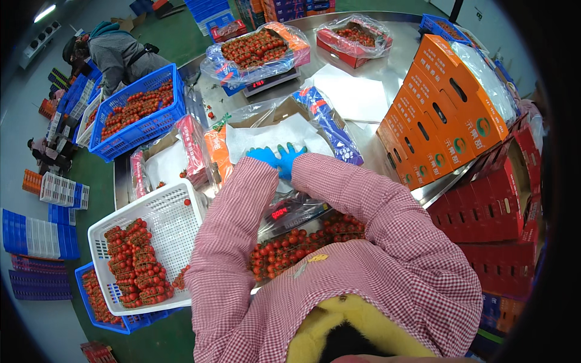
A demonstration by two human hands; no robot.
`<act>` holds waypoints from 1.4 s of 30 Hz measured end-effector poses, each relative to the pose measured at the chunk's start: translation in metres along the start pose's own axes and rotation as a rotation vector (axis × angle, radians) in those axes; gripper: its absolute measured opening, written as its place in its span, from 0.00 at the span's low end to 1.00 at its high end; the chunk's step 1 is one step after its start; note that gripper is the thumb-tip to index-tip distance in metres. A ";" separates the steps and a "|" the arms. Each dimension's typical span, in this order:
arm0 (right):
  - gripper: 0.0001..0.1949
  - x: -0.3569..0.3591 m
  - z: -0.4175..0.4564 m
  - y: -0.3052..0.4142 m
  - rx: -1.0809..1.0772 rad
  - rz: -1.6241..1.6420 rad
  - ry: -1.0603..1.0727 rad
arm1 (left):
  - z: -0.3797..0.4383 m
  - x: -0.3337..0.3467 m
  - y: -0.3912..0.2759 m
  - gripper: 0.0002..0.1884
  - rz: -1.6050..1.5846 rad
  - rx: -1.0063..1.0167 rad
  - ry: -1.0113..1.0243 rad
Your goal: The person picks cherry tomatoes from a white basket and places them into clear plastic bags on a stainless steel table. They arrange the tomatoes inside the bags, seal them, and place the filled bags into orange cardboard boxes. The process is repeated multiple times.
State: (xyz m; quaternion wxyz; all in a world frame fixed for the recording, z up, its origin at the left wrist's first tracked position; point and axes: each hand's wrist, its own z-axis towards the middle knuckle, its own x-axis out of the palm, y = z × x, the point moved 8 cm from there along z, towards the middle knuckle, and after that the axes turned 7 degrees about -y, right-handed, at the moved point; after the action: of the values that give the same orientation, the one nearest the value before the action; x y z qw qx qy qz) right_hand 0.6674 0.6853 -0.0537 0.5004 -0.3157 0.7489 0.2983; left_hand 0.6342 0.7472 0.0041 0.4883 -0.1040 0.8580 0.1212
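Note:
My left hand (264, 156) and my right hand (289, 160), both in blue gloves, rest side by side on a sheet of white paper (272, 134). The fingers of my right hand are spread; my left hand lies flat with its fingers partly apart. The paper lies inside an orange-and-blue cardboard box (324, 120) lined with clear plastic film. In front of it, a digital scale (283, 213) with a lit red display is partly covered by film. Vine cherry tomatoes (290, 249) lie close to my body, partly hidden by my sleeves.
A white plastic crate (179, 236) of tomatoes stands at left, a blue crate (170, 111) beyond it. A filled box (295, 45) sits on another scale (272, 83). Orange cartons (435, 122) are stacked at right, near a white paper stack (352, 93). A co-worker (122, 56) bends at upper left.

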 end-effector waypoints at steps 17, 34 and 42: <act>0.35 -0.031 0.057 -0.066 0.353 -0.021 -0.209 | 0.024 0.014 0.035 0.48 -0.300 -0.465 0.123; 0.34 -0.030 0.058 -0.071 0.395 0.150 -0.089 | 0.056 0.012 -0.029 0.36 -0.214 -0.004 0.161; 0.36 -0.029 0.063 -0.104 0.425 0.089 -0.324 | 0.064 0.049 0.062 0.57 -0.435 -0.546 -0.205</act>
State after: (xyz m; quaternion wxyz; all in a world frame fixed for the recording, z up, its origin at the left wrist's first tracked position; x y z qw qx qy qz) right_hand 0.7916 0.6732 -0.0607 0.6553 -0.1187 0.7179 0.2028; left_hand 0.6434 0.8229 -0.0631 0.5403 -0.3980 0.6983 0.2490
